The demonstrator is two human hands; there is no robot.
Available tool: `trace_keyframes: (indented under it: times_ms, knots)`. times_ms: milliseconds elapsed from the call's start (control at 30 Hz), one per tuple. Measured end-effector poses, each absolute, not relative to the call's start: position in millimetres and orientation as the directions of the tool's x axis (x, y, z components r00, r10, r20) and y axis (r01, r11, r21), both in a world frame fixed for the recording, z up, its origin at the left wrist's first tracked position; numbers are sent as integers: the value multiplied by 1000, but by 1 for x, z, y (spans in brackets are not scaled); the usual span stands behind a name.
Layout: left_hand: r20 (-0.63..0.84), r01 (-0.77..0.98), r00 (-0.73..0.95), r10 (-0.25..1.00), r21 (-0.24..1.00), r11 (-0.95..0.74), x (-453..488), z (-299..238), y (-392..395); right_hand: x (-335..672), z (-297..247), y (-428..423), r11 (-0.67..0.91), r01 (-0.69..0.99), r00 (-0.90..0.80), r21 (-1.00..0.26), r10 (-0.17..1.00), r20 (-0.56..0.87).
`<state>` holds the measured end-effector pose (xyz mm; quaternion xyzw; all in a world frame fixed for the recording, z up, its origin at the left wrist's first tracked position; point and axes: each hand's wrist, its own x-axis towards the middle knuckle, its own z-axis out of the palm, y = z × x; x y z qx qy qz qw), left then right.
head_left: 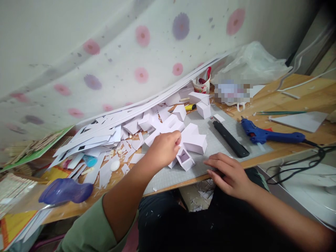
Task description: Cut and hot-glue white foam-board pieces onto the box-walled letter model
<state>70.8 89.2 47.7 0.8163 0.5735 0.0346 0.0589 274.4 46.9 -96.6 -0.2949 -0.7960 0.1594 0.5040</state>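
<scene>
My left hand (166, 148) is closed, fingertips pressed together, amid a white card model (193, 138) made of folded box shapes. Whatever its fingers grip is hidden behind the hand. A small open-ended white box (186, 159) sits just right of and below those fingers, near the front of the grey cutting mat (164, 178). My right hand (228, 175) rests at the table's front edge with fingers stretched out, holding nothing. Beyond it lies a black pen-like tool (231, 139), and farther right a blue glue gun (270, 134).
White card sheets (89, 140) and scraps pile up at left, near a purple plastic item (65, 190). Farther back are a yellow cutter (190, 107), a paper cup (201, 84) and a plastic bag (254, 64). Green tweezers (280, 112) and a black cord (312, 157) lie right.
</scene>
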Motion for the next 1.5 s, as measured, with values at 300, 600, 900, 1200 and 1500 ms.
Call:
trace_keyframes:
  times_ms: [300, 600, 900, 1200, 1500]
  knots:
    - [-16, 924, 343, 939, 187, -334, 68, 36, 91, 275, -97, 47, 775, 305, -327, -554, 631, 703]
    - [-32, 909, 376, 926, 209, -362, 64, 47, 96, 276, -96, 47, 767, 299, -330, -567, 641, 693]
    - [-171, 897, 340, 925, 356, -264, 54, 43, 110, 275, -98, 47, 770, 306, -328, -560, 637, 697]
    - [-274, 852, 349, 896, 490, -182, 50, 36, 113, 276, -98, 47, 777, 303, -352, -552, 630, 692]
    - [-299, 880, 331, 895, 439, -179, 53, 34, 116, 276, -100, 47, 780, 305, -357, -547, 626, 693]
